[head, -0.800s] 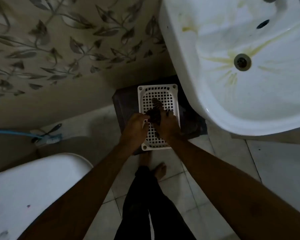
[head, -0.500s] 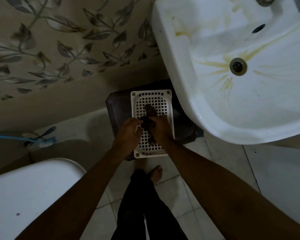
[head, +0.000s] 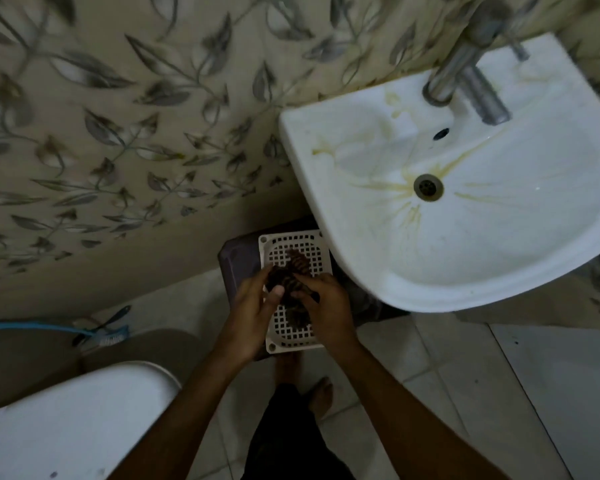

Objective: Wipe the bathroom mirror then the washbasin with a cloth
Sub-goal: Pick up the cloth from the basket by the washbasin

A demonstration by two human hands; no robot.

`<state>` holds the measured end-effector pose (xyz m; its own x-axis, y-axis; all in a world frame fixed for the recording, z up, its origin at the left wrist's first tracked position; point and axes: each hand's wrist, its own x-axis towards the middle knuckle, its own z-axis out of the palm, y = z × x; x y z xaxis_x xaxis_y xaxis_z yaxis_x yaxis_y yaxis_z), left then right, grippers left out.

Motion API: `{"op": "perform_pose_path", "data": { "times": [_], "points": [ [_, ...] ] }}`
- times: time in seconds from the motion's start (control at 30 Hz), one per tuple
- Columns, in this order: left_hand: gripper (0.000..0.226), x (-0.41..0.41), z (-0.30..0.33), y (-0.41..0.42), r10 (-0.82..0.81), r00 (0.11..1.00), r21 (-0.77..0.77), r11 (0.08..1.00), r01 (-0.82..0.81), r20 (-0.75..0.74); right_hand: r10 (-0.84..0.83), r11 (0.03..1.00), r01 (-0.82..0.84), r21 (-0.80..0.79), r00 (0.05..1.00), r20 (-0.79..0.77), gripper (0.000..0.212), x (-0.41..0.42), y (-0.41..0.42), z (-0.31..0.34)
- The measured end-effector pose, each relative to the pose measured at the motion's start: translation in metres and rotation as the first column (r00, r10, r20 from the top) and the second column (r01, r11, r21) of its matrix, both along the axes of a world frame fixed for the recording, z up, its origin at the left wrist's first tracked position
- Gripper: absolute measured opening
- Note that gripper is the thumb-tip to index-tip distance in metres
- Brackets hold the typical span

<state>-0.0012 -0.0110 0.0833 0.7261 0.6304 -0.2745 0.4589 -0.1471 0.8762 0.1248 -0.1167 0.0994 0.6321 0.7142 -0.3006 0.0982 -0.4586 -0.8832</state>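
Fingers of the left hand and right hand curled round a dark striped cloth, bunched between them above a white perforated basket on a dark stool, just beside the stained washbasin.

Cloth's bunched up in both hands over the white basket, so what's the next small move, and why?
Probably lift the dark cloth up toward the washbasin level and shake it open. The left hand and right hand both grip it, crumpled, low over the perforated basket, and the basin bowl shows yellowish streaks around the drain. No mirror is in view, so look up to find it first.
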Motion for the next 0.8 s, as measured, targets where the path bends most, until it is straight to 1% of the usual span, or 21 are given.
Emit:
{"op": "perform_pose_path", "data": {
  "times": [0.1, 0.2, 0.27, 0.33, 0.43, 0.57, 0.63, 0.7, 0.77, 0.8],
  "points": [
    [0.067, -0.003, 0.041, -0.010, 0.051, 0.998, 0.074, 0.996, -0.054, 0.049, -0.016, 0.995, 0.011, 0.096, 0.998, 0.059, 0.028, 0.000, -0.009, 0.039],
    [0.064, 0.001, 0.086, -0.015, 0.108, 0.985, 0.049, 0.992, -0.116, 0.137, -0.029, 0.983, -0.002, 0.186, 0.986, 0.161, 0.022, 0.001, -0.019, 0.077],
    [0.062, 0.006, 0.109, -0.019, 0.109, 0.978, 0.052, 0.991, -0.120, 0.178, -0.054, 0.974, 0.011, 0.227, 0.981, 0.184, 0.015, 0.003, -0.029, 0.100],
    [0.064, 0.012, 0.127, -0.026, 0.101, 0.976, 0.047, 0.993, -0.112, 0.192, -0.098, 0.966, 0.046, 0.253, 0.975, 0.200, 0.014, 0.006, -0.035, 0.117],
    [0.068, 0.020, 0.161, -0.035, 0.090, 0.966, -0.006, 0.996, -0.092, 0.243, -0.131, 0.950, 0.070, 0.303, 0.974, 0.186, 0.017, 0.013, -0.036, 0.144],
    [0.079, 0.027, 0.200, -0.036, 0.100, 0.935, -0.081, 0.994, -0.076, 0.341, -0.174, 0.916, 0.111, 0.385, 0.976, 0.132, 0.012, 0.022, -0.030, 0.182],
    [0.080, 0.030, 0.211, -0.032, 0.118, 0.932, -0.106, 0.991, -0.087, 0.343, -0.202, 0.893, 0.138, 0.429, 0.973, 0.107, 0.016, 0.024, -0.025, 0.203],
    [0.074, 0.033, 0.215, -0.026, 0.128, 0.940, -0.131, 0.987, -0.090, 0.317, -0.235, 0.873, 0.169, 0.457, 0.968, 0.090, 0.015, 0.026, -0.017, 0.224],
    [0.065, 0.038, 0.221, -0.017, 0.104, 0.949, -0.139, 0.988, -0.065, 0.299, -0.284, 0.832, 0.220, 0.509, 0.958, 0.050, 0.010, 0.028, -0.008, 0.245],
    [0.066, 0.040, 0.224, -0.013, 0.076, 0.954, -0.140, 0.989, -0.037, 0.289, -0.307, 0.808, 0.256, 0.531, 0.952, 0.008, 0.010, 0.028, -0.004, 0.255]
  ]
}}
